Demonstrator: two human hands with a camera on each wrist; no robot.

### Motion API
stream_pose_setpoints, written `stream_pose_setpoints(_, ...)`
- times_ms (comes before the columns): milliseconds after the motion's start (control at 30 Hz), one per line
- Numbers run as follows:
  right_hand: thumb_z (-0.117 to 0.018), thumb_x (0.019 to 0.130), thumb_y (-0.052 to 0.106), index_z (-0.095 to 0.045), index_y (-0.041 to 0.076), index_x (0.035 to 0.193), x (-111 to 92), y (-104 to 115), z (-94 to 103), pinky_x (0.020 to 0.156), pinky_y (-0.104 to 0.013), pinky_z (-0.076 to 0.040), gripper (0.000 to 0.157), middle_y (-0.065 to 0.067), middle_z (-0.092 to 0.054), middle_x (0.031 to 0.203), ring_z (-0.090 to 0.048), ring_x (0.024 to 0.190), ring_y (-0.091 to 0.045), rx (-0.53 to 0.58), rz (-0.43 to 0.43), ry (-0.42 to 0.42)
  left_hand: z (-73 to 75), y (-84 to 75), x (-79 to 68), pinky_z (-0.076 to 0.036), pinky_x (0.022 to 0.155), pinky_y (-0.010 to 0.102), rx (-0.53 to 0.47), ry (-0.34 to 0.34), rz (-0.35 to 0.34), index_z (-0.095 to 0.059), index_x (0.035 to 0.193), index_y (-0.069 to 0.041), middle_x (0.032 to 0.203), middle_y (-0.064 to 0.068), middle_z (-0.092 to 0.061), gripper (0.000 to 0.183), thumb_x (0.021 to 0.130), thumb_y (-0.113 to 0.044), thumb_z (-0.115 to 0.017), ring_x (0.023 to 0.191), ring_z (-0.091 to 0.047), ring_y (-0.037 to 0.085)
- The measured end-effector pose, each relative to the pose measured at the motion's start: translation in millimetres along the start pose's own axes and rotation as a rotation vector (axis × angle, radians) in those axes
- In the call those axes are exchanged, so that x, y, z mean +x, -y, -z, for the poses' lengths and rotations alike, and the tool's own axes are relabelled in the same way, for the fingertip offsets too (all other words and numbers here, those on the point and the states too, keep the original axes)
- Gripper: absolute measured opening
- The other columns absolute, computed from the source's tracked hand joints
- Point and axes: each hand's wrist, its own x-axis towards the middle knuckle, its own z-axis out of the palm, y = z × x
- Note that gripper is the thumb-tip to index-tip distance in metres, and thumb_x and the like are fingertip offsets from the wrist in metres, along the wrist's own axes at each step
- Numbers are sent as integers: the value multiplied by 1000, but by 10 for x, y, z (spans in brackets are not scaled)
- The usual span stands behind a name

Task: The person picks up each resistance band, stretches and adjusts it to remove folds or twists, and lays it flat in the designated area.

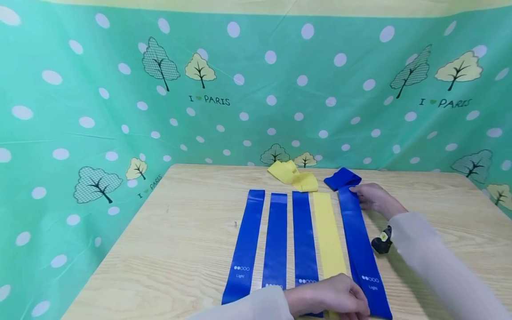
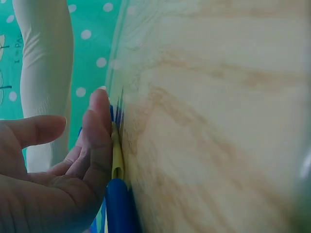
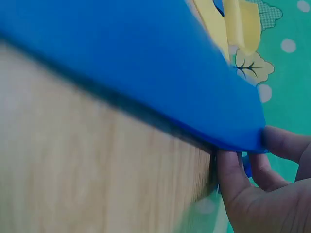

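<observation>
Blue and yellow resistance bands lie side by side, lengthwise, on the table. At the right end of the row is a blue band (image 1: 360, 235) printed "Light". My right hand (image 1: 374, 198) pinches its far end; in the right wrist view that blue band (image 3: 146, 68) runs up to my fingertips. My left hand (image 1: 334, 295) is low over the near ends, its fingertips by the near left edge of this band. In the left wrist view the thumb of my left hand (image 2: 63, 165) stands apart from the fingers, with nothing between them. A yellow band (image 1: 330, 235) lies just left.
Three more blue bands, the leftmost (image 1: 244, 244) among them, lie left of the yellow one. Crumpled yellow bands (image 1: 294, 175) and a crumpled blue band (image 1: 342, 178) lie toward the back of the wooden table (image 1: 168, 240). A green dotted cloth (image 1: 224, 120) hangs behind.
</observation>
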Motion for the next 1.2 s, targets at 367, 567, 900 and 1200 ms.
stream_pose_setpoints(367, -50, 96, 15, -43, -13, 132, -2, 2, 37, 79, -28, -54, 46, -21, -58, 116, -61, 97, -22, -248, 137, -60, 10, 28, -19, -31, 39, 19, -6, 0, 89, -71, 83, 4, 52, -1, -53, 24, 91, -15, -59, 41, -40, 8)
stream_pose_setpoints(567, -54, 94, 9, -55, -15, 118, 37, -28, 45, 70, -25, -56, 34, -22, -60, 109, -59, 77, -7, -353, 198, -153, -27, 31, -6, -19, 35, 21, -39, -1, 114, -63, 64, 0, 45, -4, -45, 29, 89, -14, -60, 35, -31, 8)
stream_pose_setpoints(900, -57, 92, 10, -61, -10, 111, 103, 5, 40, 64, -26, -53, 29, -22, -61, 105, -59, 77, -16, -427, 229, -265, -10, 10, -27, -27, 35, 19, -21, -21, 96, -67, 71, 3, 47, -3, -47, 27, 90, -14, -59, 38, -36, 8)
stream_pose_setpoints(1200, -63, 88, 11, -64, -8, 102, 114, 197, -180, 65, -29, -48, 24, -24, -63, 99, -58, 83, -29, -579, 391, -331, 138, -133, -24, -42, 41, 25, 331, -27, 39, -72, 75, -10, 55, -1, -63, 28, 93, -25, -56, 43, -53, 14)
